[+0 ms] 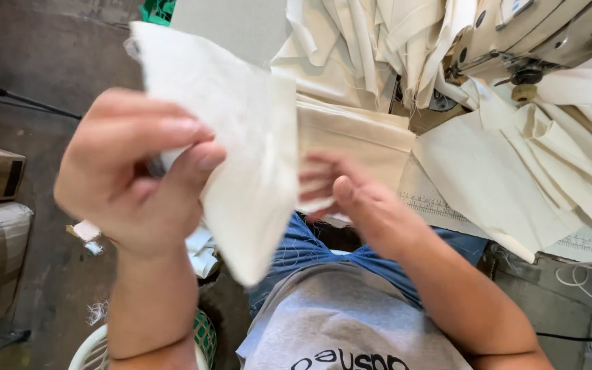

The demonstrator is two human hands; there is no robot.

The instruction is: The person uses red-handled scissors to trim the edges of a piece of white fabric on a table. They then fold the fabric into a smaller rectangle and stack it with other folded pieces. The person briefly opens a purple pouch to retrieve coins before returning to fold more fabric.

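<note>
So there's this cream cloth piece (241, 144), soft and slightly fuzzy, held up in the air above the person's lap. Left hand (131, 171) pinches its left edge, thumb against fingers. Right hand (351, 199) is blurry, fingers loosely curled touching the lower right edge. Sewing machine (529, 34) and piled fabric (536, 164) crowd the right; left side's open floor (56, 68).

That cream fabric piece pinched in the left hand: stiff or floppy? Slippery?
Probably floppy: the cream fabric piece hangs down to a drooping corner below the left hand. Likely light, since a thumb-and-finger pinch holds it up. Its matte, woven-looking surface suggests little slip, though the right hand is blurred.
</note>
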